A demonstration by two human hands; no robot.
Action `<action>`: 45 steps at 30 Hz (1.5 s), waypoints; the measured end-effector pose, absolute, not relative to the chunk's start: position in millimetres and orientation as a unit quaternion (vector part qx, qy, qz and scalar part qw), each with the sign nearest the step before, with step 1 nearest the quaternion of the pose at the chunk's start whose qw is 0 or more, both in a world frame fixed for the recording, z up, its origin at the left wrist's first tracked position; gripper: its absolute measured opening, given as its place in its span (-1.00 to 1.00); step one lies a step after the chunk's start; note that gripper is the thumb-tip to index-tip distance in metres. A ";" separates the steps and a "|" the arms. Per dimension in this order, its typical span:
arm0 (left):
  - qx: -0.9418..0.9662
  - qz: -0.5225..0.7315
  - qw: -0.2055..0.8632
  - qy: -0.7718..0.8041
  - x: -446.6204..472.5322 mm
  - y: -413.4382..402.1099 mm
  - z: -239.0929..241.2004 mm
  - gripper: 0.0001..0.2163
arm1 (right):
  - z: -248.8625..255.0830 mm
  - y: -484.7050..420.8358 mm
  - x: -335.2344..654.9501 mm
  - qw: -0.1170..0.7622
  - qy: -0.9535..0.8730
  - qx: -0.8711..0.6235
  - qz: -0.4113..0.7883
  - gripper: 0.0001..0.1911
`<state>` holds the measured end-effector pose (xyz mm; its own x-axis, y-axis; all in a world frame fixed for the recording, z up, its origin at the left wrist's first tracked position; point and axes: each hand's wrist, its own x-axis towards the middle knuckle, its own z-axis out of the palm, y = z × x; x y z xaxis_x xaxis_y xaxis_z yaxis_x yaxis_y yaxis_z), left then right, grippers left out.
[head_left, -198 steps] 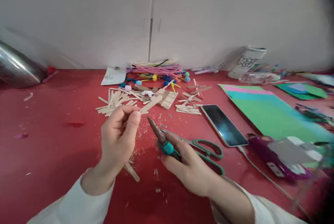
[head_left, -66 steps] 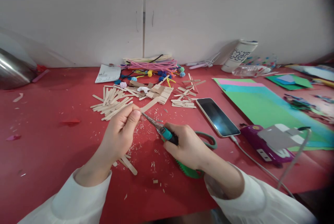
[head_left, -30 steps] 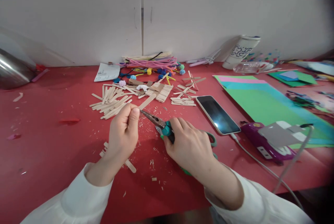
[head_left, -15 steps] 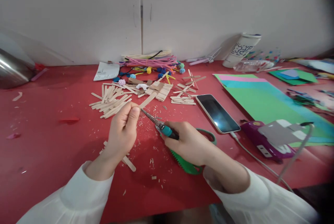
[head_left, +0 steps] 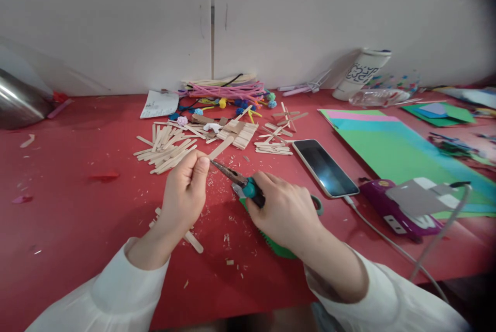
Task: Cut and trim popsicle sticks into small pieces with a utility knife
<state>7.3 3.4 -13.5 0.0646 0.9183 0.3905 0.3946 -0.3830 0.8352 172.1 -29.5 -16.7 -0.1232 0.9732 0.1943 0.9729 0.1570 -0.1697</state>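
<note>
My left hand [head_left: 186,187] is closed, pinching a wooden craft stick [head_left: 221,147] between thumb and fingers. The stick points up and to the right, away from me. My right hand [head_left: 284,208] is wrapped round the teal and black handles of needle-nose pliers [head_left: 232,173]. Their tips meet the stick's edge beside my left thumb; whether the jaws grip it I cannot tell. Beneath my right hand lies a green-handled tool [head_left: 284,252], mostly covered. Small wood chips [head_left: 227,239] are scattered on the red table [head_left: 127,203] below.
Craft sticks [head_left: 166,148] lie heaped beyond my left hand, with pipe cleaners [head_left: 225,89] behind. To the right are a phone [head_left: 325,168] on a cable, a purple power strip [head_left: 399,210] and coloured paper sheets [head_left: 391,156]. A white tumbler [head_left: 360,74] leans on the wall.
My right hand has turned slightly with the pliers and its knuckles sit higher. The plier tips stay at the stick by my left thumb. My left hand holds nearly the same place.
</note>
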 end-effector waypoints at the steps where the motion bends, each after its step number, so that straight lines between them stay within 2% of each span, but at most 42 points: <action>1: 0.677 0.483 0.268 0.486 7.7 3.4 -13.5 -0.75 | -17.4 -30.2 171.8 0.128 -0.749 -0.650 -0.020 -0.92; 8: 0.683 0.483 0.251 0.487 8.5 2.9 -13.5 -0.74 | -16.0 -32.2 171.0 0.129 -0.753 -0.640 -0.083 -0.95; 25: 0.688 0.475 0.236 0.495 6.9 3.5 -9.3 -0.75 | -20.7 -28.4 175.6 0.162 -0.752 -0.623 -0.140 -0.95; 29: 0.690 0.481 0.244 0.483 5.5 4.1 -9.6 -0.75 | -18.1 -25.0 176.2 0.156 -0.751 -0.638 -0.063 -0.94; 36: 0.672 0.477 0.320 0.467 3.1 8.2 -15.2 -0.75 | -3.7 -19.9 180.1 0.139 -0.740 -0.617 0.230 -0.97; 45: 0.613 0.475 0.421 0.470 4.5 8.5 -13.9 -0.75 | -3.9 -16.3 182.9 0.132 -0.720 -0.617 0.289 -0.95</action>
<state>4.5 8.5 -13.9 0.1067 0.9766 0.1869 0.1763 -0.2036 0.9630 182.9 -16.3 -3.9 -0.2039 0.9647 -0.1664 0.8127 0.0721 -0.5782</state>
